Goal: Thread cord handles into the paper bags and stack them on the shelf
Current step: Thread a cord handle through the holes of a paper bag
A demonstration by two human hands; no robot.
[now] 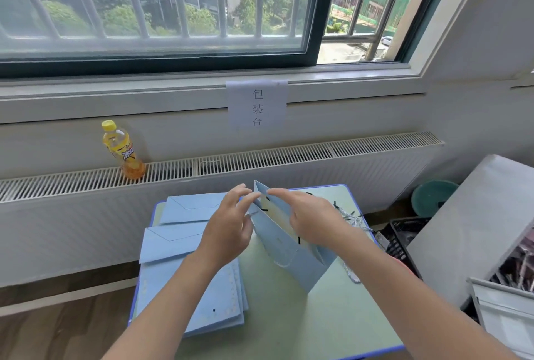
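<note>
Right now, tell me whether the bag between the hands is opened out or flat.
Opened out: the bag stands upright, its mouth spread.

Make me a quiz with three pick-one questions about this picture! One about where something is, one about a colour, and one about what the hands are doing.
1. Where does the drink bottle stand?
A. On the radiator grille by the window
B. On the table
C. On the floor

2. What colour are the flat paper bags in the pile?
A. Red
B. Light blue
C. Black

3. What is the opened bag doing?
A. Lying flat
B. Standing open, held by both hands
C. Hanging on a hook

Answers: 1 A, it stands on the radiator grille. 2 B, the pile is light blue. 3 B, the left hand and right hand hold its top edge.
</note>
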